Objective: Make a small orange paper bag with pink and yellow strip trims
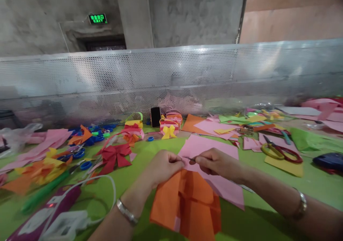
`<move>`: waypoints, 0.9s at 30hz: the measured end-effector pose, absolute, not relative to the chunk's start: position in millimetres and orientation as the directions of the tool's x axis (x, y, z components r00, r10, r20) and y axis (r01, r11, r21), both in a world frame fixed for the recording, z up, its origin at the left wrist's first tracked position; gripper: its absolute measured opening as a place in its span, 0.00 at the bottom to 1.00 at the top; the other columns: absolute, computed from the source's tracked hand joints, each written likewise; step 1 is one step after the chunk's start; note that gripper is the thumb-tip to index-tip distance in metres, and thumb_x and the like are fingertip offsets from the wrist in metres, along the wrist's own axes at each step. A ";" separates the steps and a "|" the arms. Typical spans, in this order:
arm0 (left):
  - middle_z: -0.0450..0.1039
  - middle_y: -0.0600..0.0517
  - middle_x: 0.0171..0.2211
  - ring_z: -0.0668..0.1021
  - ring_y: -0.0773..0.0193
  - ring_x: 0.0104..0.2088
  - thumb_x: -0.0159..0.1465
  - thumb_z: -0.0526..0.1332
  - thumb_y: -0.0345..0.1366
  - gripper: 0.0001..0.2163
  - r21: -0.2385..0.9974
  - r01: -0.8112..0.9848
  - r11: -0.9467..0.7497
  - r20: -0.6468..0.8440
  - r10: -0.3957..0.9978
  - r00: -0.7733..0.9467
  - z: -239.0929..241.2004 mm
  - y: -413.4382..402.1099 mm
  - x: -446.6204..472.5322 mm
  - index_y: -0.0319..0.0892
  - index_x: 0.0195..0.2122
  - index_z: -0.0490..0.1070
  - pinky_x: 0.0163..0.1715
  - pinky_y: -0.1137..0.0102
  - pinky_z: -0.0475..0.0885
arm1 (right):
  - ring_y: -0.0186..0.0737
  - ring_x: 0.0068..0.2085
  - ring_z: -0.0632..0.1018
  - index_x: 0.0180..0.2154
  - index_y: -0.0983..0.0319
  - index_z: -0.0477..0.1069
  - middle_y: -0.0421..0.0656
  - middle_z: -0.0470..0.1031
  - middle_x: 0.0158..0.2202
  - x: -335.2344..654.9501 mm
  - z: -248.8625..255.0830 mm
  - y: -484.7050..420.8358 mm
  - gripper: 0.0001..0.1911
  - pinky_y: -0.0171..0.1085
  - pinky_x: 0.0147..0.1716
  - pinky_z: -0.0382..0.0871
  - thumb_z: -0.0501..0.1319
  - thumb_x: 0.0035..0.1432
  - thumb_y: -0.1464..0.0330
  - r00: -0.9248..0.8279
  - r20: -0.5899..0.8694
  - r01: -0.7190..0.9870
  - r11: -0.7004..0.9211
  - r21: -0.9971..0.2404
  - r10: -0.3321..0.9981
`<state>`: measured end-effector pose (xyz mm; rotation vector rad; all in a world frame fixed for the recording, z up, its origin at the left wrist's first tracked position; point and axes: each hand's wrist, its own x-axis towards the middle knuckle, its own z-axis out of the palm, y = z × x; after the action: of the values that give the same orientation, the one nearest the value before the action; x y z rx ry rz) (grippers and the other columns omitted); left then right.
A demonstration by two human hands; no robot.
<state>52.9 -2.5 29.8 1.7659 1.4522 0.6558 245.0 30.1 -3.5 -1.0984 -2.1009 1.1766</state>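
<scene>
My left hand [164,166] is closed, pinching the top edge of a creased orange paper sheet [187,203] that hangs toward me over the green table [268,216]. My right hand [215,163] is closed in a pinch on a thin dark pin-like object [189,158] whose tip points at my left fingers. A pink paper sheet [211,151] lies flat under both hands. Each wrist wears a metal bracelet.
A red paper bow [114,156], small striped paper baskets [169,125], a black phone [155,117] and blue rings lie behind. Yellow-and-red scissors [280,152] rest on paper at right. A purple device with white cable [45,212] sits front left. A perforated metal screen [187,76] closes the back.
</scene>
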 end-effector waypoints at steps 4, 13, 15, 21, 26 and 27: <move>0.47 0.61 0.16 0.52 0.71 0.20 0.51 0.57 0.42 0.14 0.797 0.597 -0.088 -0.064 0.971 0.229 26.9 -1.7 52.1 0.42 0.13 0.61 0.22 0.71 0.48 | 0.29 0.19 0.58 0.16 0.61 0.58 0.35 0.56 0.15 244.4 -4.6 29.9 0.23 0.31 0.21 0.54 0.52 0.56 0.55 -0.561 0.018 0.424 0.306 -0.853 0.828; 0.47 0.60 0.16 0.53 0.71 0.20 0.52 0.56 0.41 0.14 0.791 0.606 -0.085 -0.084 0.966 0.245 26.1 -0.9 52.4 0.42 0.13 0.59 0.21 0.71 0.47 | 0.30 0.19 0.61 0.16 0.61 0.58 0.36 0.56 0.14 242.8 -2.9 27.7 0.23 0.31 0.19 0.53 0.52 0.55 0.54 -0.556 -0.014 0.438 0.278 -0.855 0.831; 0.49 0.60 0.15 0.54 0.71 0.20 0.51 0.57 0.40 0.13 0.799 0.596 -0.082 -0.090 0.963 0.253 27.4 -2.4 53.0 0.42 0.13 0.60 0.21 0.71 0.48 | 0.30 0.19 0.60 0.16 0.61 0.58 0.36 0.57 0.15 243.6 -3.7 27.8 0.22 0.31 0.19 0.53 0.52 0.56 0.56 -0.561 -0.008 0.423 0.278 -0.862 0.828; 0.51 0.60 0.14 0.56 0.70 0.20 0.50 0.57 0.37 0.12 0.808 0.586 -0.061 -0.095 0.968 0.232 30.2 -4.8 54.2 0.42 0.12 0.62 0.22 0.72 0.51 | 0.29 0.18 0.57 0.16 0.61 0.57 0.35 0.57 0.16 243.3 -2.2 26.8 0.22 0.31 0.20 0.53 0.52 0.56 0.56 -0.571 -0.003 0.402 0.277 -0.873 0.821; 0.50 0.61 0.14 0.56 0.70 0.20 0.49 0.57 0.36 0.11 0.814 0.578 -0.057 -0.099 0.967 0.234 29.7 -4.4 54.9 0.42 0.12 0.63 0.23 0.72 0.51 | 0.33 0.21 0.63 0.14 0.60 0.56 0.36 0.54 0.14 241.3 -2.8 27.9 0.24 0.33 0.23 0.57 0.53 0.54 0.53 -0.553 0.021 0.403 0.289 -0.868 0.833; 0.50 0.61 0.15 0.56 0.70 0.20 0.49 0.57 0.36 0.10 0.820 0.570 -0.053 -0.101 0.967 0.235 29.4 -4.3 54.9 0.42 0.13 0.63 0.23 0.72 0.51 | 0.34 0.21 0.63 0.14 0.60 0.57 0.36 0.54 0.14 241.4 -3.5 28.6 0.24 0.33 0.23 0.57 0.53 0.54 0.53 -0.551 0.019 0.400 0.284 -0.871 0.834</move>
<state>54.9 -4.3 29.4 1.7258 1.4329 0.6404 241.4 28.6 -3.5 -1.1038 -2.0805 1.2022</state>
